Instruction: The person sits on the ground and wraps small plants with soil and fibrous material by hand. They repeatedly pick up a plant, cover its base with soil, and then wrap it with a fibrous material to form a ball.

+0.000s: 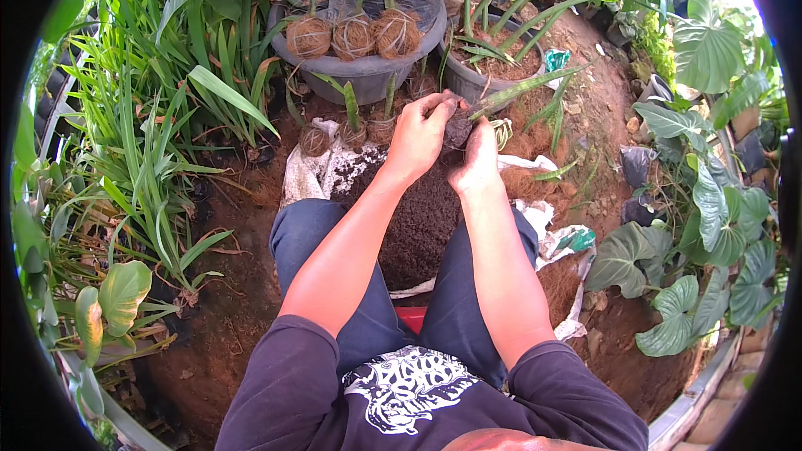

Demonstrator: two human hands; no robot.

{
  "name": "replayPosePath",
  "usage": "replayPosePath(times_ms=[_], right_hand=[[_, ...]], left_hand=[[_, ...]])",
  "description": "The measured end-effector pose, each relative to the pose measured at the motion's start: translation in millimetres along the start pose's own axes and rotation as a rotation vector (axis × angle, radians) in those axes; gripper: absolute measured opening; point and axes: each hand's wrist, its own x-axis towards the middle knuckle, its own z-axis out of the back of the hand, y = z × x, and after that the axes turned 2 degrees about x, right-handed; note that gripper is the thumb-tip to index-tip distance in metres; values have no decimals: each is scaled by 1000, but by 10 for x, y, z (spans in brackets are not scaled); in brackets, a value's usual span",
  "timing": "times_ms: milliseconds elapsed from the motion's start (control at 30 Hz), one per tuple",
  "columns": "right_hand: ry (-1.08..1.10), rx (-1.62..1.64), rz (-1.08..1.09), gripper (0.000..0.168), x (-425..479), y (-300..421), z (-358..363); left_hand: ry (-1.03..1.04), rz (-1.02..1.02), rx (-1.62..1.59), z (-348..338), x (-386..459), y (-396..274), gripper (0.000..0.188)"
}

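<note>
Between my left hand [418, 131] and my right hand [480, 155] is a dark, moist soil ball [458, 131], packed at the base of a plant. From it a long mottled green leaf [526, 88], like a snake plant's, slants up to the right. My left fingers wrap over the top of the ball; the right hand cups its right side, and some fingers are hidden. Below both hands, a heap of dark potting soil [420, 225] lies on a white sack [307, 169] between my knees. Pale string [502, 131] shows beside my right hand.
Several string-tied coir balls [354, 37] with shoots rest on a large grey pot [351, 78]; more coir balls [314, 141] stand below. Loose coconut fibre [532, 185] and a torn white-and-green sack [567, 241] lie at right. Leafy plants [144, 156] crowd the left, broad-leaved ones [708, 213] the right.
</note>
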Motion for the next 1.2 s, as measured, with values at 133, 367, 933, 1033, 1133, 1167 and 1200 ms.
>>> replayPosePath(times_ms=[133, 367, 933, 1033, 1133, 1167, 1200], right_hand=[[3, -37, -23, 30, 2, 24, -9], [21, -85, -53, 35, -135, -10, -130], [-5, 42, 89, 35, 51, -17, 76], [14, 43, 39, 36, 141, 15, 148], [103, 43, -2, 34, 150, 65, 115], [80, 40, 10, 34, 130, 94, 93], [55, 39, 17, 33, 46, 111, -7]], left_hand=[[85, 7, -11, 46, -52, -134, 33], [37, 42, -152, 102, -15, -113, 32], [-138, -16, 56, -172, -225, -203, 33], [-181, -12, 68, -198, -204, -156, 31], [-225, -25, 10, -187, -115, -177, 28], [-239, -64, 10, -191, -93, -188, 27], [-255, -98, 13, -176, -96, -219, 26]])
